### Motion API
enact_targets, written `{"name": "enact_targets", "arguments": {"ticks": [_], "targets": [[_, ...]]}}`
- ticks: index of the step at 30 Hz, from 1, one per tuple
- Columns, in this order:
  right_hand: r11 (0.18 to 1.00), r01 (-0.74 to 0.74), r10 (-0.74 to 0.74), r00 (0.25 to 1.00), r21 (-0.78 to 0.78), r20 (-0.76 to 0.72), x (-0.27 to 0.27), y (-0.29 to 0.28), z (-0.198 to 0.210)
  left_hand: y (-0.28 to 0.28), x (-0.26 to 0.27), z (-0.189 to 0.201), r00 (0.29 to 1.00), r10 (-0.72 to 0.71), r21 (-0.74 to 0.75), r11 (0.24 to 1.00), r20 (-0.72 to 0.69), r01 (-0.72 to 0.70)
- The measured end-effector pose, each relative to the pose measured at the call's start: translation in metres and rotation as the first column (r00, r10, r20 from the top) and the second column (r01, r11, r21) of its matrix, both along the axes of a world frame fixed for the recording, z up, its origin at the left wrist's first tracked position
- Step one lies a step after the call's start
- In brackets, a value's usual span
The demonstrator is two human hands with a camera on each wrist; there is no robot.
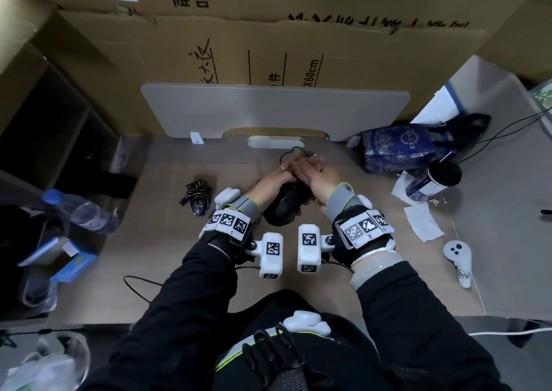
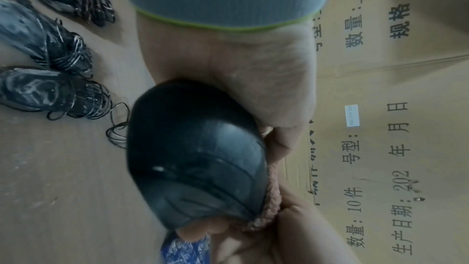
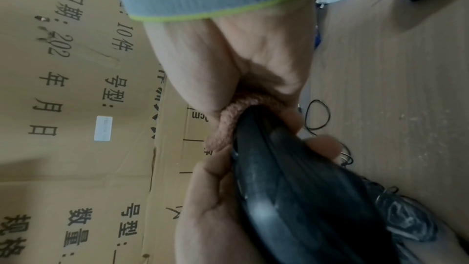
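The person holds a black mouse (image 1: pixel 286 205) between both hands, lifted a little above the table (image 1: pixel 179 256). The left hand (image 1: pixel 274 181) grips it from its own side, the palm against the body and the fingers curled round the front end. The right hand (image 1: pixel 316 178) closes on the same front end from the other side, so the fingers of the two hands meet there. Between the right palm and the edge of the mouse sits a pinkish woven piece (image 3: pixel 223 125). It may be a cloth or a short cord; the wrist views are too blurred to tell.

The cable (image 1: pixel 291 151) of this mouse lies in loose loops just beyond the fingertips, not yet wound. Outward from the left hand, three wrapped mice (image 2: pixel 38 91) lie side by side, each with its cable bound round it.

The work seems well along: three pieces look finished and this one is only taken in hand. What remains, it appears, is to wind its cable round the body and put it beside the others.
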State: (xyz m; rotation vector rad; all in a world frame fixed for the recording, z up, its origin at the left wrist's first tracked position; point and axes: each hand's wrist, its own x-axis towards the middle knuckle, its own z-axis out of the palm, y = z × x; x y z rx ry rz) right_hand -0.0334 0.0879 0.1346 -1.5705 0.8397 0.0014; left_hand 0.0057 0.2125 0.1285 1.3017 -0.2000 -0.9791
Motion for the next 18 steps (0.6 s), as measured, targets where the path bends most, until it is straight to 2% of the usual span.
{"name": "enact_targets", "arguments": {"ticks": [3,6,10,12,14,16,18], "targets": [[0.972,0.223,-0.223,0.975,0.069,0.001,0.002,-0.009,0.008,0.005,0.002,-0.009,0.999,-0.009,-0.03,1.0,-0.036,0.008],[0.914,0.356,-0.376,0.924,0.194,0.074,0.002,-0.024,0.007,0.016,0.001,-0.014,0.998,-0.04,0.037,0.998,-0.052,0.042],[0.775,0.475,-0.557,0.825,0.417,0.095,0.002,-0.04,0.007,0.026,0.0,-0.025,0.998,0.027,0.156,0.988,-0.064,-0.016],[0.73,0.472,-0.587,0.803,0.495,0.1,0.003,-0.044,0.012,0.028,-0.001,-0.033,0.997,0.064,0.244,0.968,-0.043,-0.052],[0.698,0.43,-0.594,0.794,0.573,0.128,0.004,-0.038,0.02,0.024,-0.001,-0.034,0.999,0.036,0.299,0.954,-0.038,-0.023],[0.672,0.366,-0.572,0.809,0.644,0.136,0.003,-0.026,0.027,0.015,-0.001,-0.028,0.998,-0.013,0.3,0.953,-0.067,0.032],[0.648,0.281,-0.527,0.836,0.708,0.151,0.003,-0.015,0.027,0.005,-0.004,-0.018,0.997,-0.076,0.227,0.971,-0.035,0.082]]}}
